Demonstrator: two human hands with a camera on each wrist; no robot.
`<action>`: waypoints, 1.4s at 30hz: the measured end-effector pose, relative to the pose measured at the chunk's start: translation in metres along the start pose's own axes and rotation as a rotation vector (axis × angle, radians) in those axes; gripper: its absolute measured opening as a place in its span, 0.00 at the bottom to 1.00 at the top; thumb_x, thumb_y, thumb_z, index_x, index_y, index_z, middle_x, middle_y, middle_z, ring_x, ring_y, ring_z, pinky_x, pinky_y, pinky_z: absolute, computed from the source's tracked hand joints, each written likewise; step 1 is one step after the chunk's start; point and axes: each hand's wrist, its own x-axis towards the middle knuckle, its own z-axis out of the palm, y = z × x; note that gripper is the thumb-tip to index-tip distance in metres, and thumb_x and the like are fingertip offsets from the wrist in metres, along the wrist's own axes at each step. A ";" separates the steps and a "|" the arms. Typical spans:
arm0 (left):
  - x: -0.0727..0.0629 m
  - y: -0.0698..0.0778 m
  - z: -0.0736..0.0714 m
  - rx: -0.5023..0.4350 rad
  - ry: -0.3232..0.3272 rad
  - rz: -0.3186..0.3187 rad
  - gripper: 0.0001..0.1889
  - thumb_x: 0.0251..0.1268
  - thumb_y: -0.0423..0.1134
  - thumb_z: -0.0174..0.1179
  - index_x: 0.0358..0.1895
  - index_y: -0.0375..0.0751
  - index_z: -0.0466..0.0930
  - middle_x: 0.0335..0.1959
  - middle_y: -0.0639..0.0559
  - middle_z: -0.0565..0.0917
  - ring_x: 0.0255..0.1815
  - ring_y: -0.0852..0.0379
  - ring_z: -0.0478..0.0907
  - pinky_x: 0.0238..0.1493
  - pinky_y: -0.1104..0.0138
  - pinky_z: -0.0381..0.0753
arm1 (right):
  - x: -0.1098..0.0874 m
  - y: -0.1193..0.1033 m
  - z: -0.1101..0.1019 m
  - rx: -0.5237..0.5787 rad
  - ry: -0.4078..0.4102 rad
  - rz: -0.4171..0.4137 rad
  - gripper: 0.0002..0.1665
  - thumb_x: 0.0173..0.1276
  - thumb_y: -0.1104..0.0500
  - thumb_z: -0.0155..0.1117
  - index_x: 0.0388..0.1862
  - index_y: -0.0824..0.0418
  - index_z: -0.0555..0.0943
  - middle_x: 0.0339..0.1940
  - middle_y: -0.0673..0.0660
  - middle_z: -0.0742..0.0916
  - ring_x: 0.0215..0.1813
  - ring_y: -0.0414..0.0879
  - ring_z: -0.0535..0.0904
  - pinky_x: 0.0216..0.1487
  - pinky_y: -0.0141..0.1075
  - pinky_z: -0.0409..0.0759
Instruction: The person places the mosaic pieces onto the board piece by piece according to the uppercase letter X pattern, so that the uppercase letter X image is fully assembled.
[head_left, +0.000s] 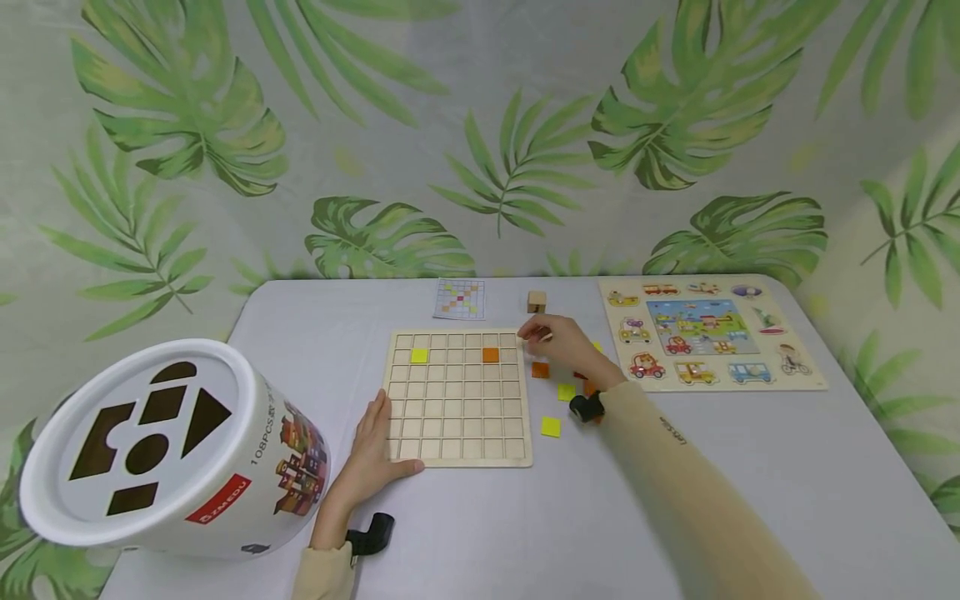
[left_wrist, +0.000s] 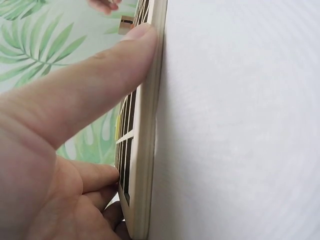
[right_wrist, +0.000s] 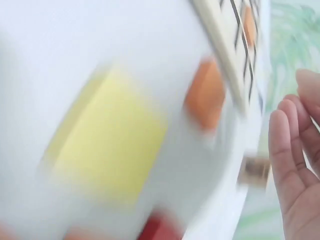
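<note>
A square wooden grid board point(head_left: 461, 400) lies on the table, with a yellow tile point(head_left: 419, 356) and an orange tile point(head_left: 491, 355) in its upper cells. My left hand point(head_left: 375, 454) rests at the board's near-left corner. Its extended thumb touches the near edge and its fingers lie along the left edge, partly hidden in the left wrist view. Over the board's far-right corner hovers my right hand point(head_left: 558, 340), fingers loosely bent; the right wrist view shows no tile in it. Below it lie a loose orange tile point(head_left: 540, 370), yellow tiles point(head_left: 566, 392) and a red tile point(right_wrist: 161, 227).
A small pattern card point(head_left: 460, 299) lies beyond the board, with a wooden block point(head_left: 536, 302) to its right. A vehicle picture puzzle point(head_left: 712, 333) occupies the far right. At the left stands a large white tub point(head_left: 247, 467) with shaped holes in its lid.
</note>
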 end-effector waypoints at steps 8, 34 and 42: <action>-0.001 0.000 -0.001 -0.001 0.003 -0.008 0.61 0.44 0.36 0.76 0.73 0.24 0.37 0.76 0.34 0.35 0.74 0.36 0.28 0.67 0.41 0.31 | -0.033 0.045 -0.044 -0.043 0.083 0.094 0.13 0.65 0.69 0.61 0.49 0.68 0.80 0.45 0.62 0.83 0.47 0.56 0.76 0.51 0.47 0.76; 0.001 -0.001 0.001 0.023 0.004 0.006 0.60 0.44 0.37 0.76 0.73 0.22 0.38 0.76 0.34 0.36 0.74 0.34 0.29 0.67 0.41 0.33 | -0.018 0.011 -0.011 -0.083 0.025 -0.077 0.13 0.60 0.67 0.68 0.45 0.67 0.81 0.43 0.59 0.82 0.45 0.51 0.75 0.49 0.42 0.76; 0.000 -0.001 0.000 0.024 0.003 0.012 0.60 0.45 0.38 0.76 0.72 0.22 0.38 0.76 0.33 0.35 0.74 0.34 0.29 0.67 0.41 0.32 | 0.010 -0.041 0.046 -0.048 -0.093 -0.188 0.13 0.58 0.68 0.69 0.44 0.66 0.82 0.39 0.56 0.82 0.41 0.47 0.76 0.45 0.36 0.76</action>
